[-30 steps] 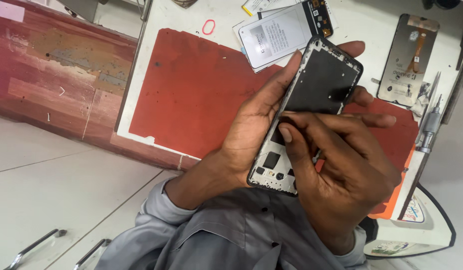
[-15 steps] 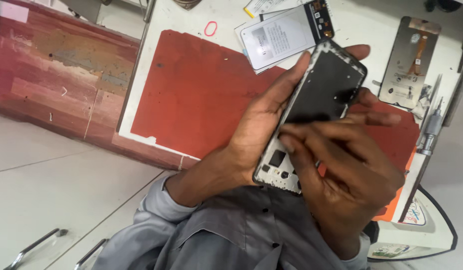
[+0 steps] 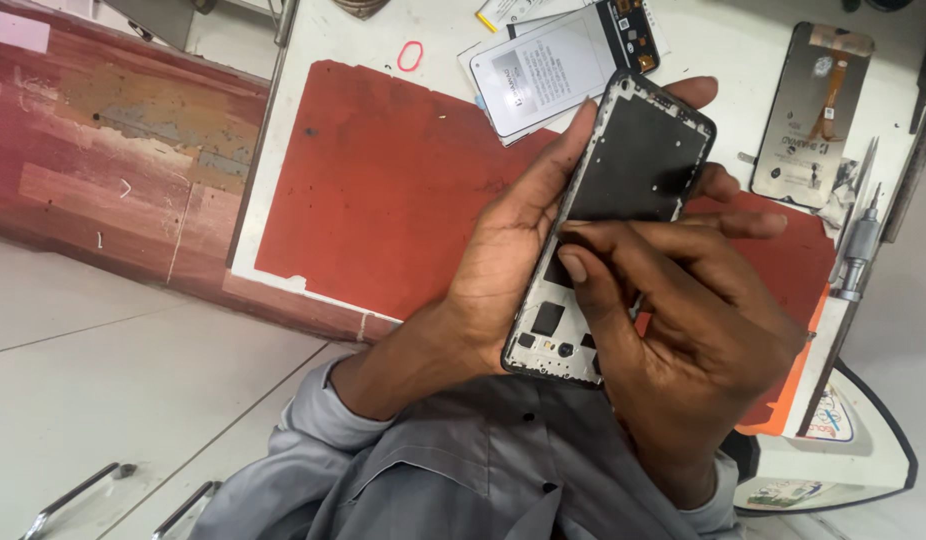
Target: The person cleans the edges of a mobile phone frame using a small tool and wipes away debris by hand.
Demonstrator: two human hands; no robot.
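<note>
The left hand (image 3: 503, 270) grips the opened phone frame (image 3: 613, 230) above the red mat (image 3: 383, 190); the right hand (image 3: 693, 340) presses fingertips on its black panel, apparently seating it. Next needs steady, even pressure.

phone frame (image 3: 623, 200) over mat (image 3: 383, 190) | battery (image 3: 553, 70) behind | screen panel (image 3: 813, 115) right

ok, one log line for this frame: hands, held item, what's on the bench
left hand: holds phone frame | right hand: fingertips on frame | bench: red mat, battery, screen panel, screwdriver
</note>
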